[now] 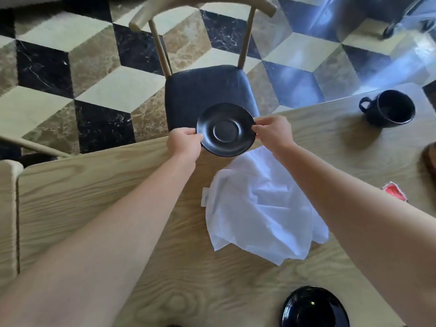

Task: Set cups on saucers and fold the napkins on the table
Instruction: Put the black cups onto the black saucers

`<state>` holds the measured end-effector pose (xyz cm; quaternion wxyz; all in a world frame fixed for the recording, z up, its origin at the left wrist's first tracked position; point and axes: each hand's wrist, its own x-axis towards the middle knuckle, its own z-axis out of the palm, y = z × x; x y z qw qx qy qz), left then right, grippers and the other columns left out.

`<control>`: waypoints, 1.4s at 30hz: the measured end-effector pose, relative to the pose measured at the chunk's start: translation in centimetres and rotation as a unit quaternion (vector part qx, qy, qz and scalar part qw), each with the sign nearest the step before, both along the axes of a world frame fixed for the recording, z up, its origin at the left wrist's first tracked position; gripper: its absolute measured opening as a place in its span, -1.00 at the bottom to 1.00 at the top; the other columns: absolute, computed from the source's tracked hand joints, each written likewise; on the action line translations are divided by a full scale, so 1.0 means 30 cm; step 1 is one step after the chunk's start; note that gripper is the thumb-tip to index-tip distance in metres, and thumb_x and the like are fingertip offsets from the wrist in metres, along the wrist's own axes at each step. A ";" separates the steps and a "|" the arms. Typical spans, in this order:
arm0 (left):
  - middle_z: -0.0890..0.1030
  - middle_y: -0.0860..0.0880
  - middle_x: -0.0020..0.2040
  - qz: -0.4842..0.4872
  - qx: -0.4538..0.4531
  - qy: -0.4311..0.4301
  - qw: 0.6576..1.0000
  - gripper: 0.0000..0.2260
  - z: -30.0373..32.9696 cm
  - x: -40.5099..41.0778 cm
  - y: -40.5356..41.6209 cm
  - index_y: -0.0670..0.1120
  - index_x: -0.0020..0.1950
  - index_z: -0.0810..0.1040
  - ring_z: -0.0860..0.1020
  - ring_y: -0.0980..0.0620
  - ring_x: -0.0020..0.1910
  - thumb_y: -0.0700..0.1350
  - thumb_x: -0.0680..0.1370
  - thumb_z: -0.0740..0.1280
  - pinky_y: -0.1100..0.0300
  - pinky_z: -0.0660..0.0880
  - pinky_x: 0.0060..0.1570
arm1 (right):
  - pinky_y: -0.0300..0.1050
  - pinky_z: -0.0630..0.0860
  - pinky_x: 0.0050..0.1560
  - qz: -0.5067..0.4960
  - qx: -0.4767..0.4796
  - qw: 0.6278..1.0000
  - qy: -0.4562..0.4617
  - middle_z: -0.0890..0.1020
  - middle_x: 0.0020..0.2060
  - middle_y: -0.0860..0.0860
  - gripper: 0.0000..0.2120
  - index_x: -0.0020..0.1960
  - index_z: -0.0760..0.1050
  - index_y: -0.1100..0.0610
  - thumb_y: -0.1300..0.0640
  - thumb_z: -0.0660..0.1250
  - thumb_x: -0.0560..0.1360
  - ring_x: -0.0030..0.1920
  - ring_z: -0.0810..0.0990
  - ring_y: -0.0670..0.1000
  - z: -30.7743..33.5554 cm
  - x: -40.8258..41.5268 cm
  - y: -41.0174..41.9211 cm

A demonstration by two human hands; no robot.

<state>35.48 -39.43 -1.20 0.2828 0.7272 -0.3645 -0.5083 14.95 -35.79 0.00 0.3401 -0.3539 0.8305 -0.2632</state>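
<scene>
A black saucer [226, 129] is held above the far edge of the wooden table [94, 197]. My left hand [185, 143] pinches its left rim and my right hand [273, 134] pinches its right rim. A crumpled white napkin [262, 206] lies unfolded on the table just below the saucer. A black cup [389, 108] with its handle to the left rests tipped on its side at the far right of the table. A second black saucer [315, 308] sits at the near edge, partly cut off by the frame.
A chair with a dark seat [207, 90] and wooden back stands beyond the table, under the saucer. A red and white item [396, 194] peeks out beside my right forearm. A brown object [430, 161] is at the right edge. The floor is patterned tile.
</scene>
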 end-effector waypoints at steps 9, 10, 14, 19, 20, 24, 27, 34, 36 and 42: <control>0.64 0.03 -0.13 -0.018 0.032 0.041 0.998 -0.80 -0.047 -0.202 0.003 0.02 -0.14 0.60 0.66 -0.03 -0.10 -0.30 0.50 0.45 0.16 0.67 -0.20 | -0.04 0.47 -0.26 -0.045 0.009 0.999 0.013 0.58 -0.27 0.32 -0.79 -0.12 0.68 0.29 0.19 0.34 0.39 -0.27 0.40 0.00 -0.082 -0.187 0.068; 0.65 0.01 -0.12 -0.014 0.034 0.047 0.998 -0.81 -0.049 -0.212 0.005 -0.01 -0.11 0.61 0.66 -0.02 -0.11 -0.31 0.50 0.44 0.18 0.66 -0.23 | 0.02 0.51 -0.27 -0.040 0.014 0.999 0.016 0.52 -0.32 0.28 -0.78 -0.12 0.66 0.31 0.19 0.32 0.39 -0.27 0.38 0.00 -0.087 -0.196 0.073; 0.67 0.01 -0.14 -0.006 0.043 0.062 0.997 -0.82 -0.058 -0.230 0.016 -0.03 -0.10 0.64 0.68 -0.01 -0.15 -0.33 0.52 0.40 0.15 0.67 -0.21 | 0.27 0.63 -0.04 -0.041 0.014 0.999 0.003 0.65 -0.15 0.35 -0.80 -0.09 0.66 0.33 0.19 0.37 0.44 -0.15 0.64 0.28 -0.098 -0.208 0.090; 0.66 -0.05 -0.15 -0.001 0.053 0.050 0.997 -0.77 -0.076 -0.226 0.028 0.00 -0.22 0.58 0.68 -0.07 -0.15 -0.31 0.52 0.41 0.02 0.68 -0.09 | 0.20 0.64 0.05 -0.056 0.021 0.998 -0.025 0.73 -0.09 0.19 -0.82 -0.01 0.72 0.21 0.18 0.40 0.47 0.00 0.70 0.22 -0.113 -0.196 0.109; 0.66 -0.05 -0.15 -0.003 0.053 0.048 0.997 -0.78 -0.078 -0.224 0.028 0.01 -0.21 0.58 0.69 -0.09 -0.13 -0.30 0.51 0.42 0.00 0.68 -0.06 | 0.17 0.64 0.09 -0.064 0.020 0.997 -0.037 0.74 -0.06 0.14 -0.81 0.03 0.72 0.17 0.17 0.40 0.47 0.00 0.71 0.18 -0.116 -0.195 0.112; 0.66 -0.02 -0.18 -0.007 0.049 0.034 0.998 -0.81 -0.075 -0.214 0.042 0.01 -0.23 0.58 0.69 0.03 -0.25 -0.26 0.51 0.44 0.14 0.67 -0.20 | 0.12 0.68 0.04 -0.105 0.002 0.990 -0.095 0.73 -0.13 0.06 -0.83 0.05 0.71 0.06 0.12 0.40 0.49 -0.16 0.71 0.09 -0.125 -0.188 0.134; 0.67 -0.04 -0.20 -0.012 0.051 0.040 0.998 -0.81 -0.067 -0.209 0.068 -0.03 -0.22 0.58 0.66 0.14 -0.45 -0.27 0.52 0.43 0.29 0.57 -0.44 | 0.06 0.69 -0.02 -0.103 0.005 0.990 -0.100 0.74 -0.11 0.08 -0.83 0.06 0.70 0.06 0.09 0.39 0.52 -0.17 0.73 0.14 -0.131 -0.190 0.144; 0.66 -0.09 -0.01 -0.031 0.004 -0.032 0.999 -0.78 0.017 -0.155 0.153 0.01 0.12 0.46 0.67 -0.09 -0.05 -0.06 0.50 0.36 -0.02 0.64 -0.03 | -0.03 0.54 0.09 -0.020 -0.036 0.998 0.056 0.61 0.06 0.07 -0.80 0.12 0.62 0.13 0.13 0.30 0.55 0.05 0.62 0.11 -0.055 -0.141 0.230; 0.62 -0.02 -0.08 -0.031 -0.032 -0.045 0.998 -0.72 0.073 -0.092 0.248 0.05 0.17 0.43 0.64 -0.09 -0.08 -0.02 0.47 0.29 -0.08 0.61 0.00 | -0.03 0.54 0.09 0.029 -0.153 0.982 0.102 0.54 0.08 0.08 -0.81 0.10 0.61 0.16 0.22 0.29 0.53 0.06 0.59 0.10 0.015 -0.066 0.333; 0.62 0.15 -0.09 -0.108 -0.031 -0.061 0.992 -0.89 0.137 0.187 0.743 0.15 -0.06 0.53 0.60 0.17 -0.08 -0.03 0.45 0.32 0.10 0.56 0.05 | -0.09 0.55 -0.05 0.088 -0.193 0.977 0.009 0.54 0.02 -0.04 -0.86 0.04 0.59 0.13 0.28 0.31 0.52 -0.02 0.57 -0.06 0.120 0.297 0.809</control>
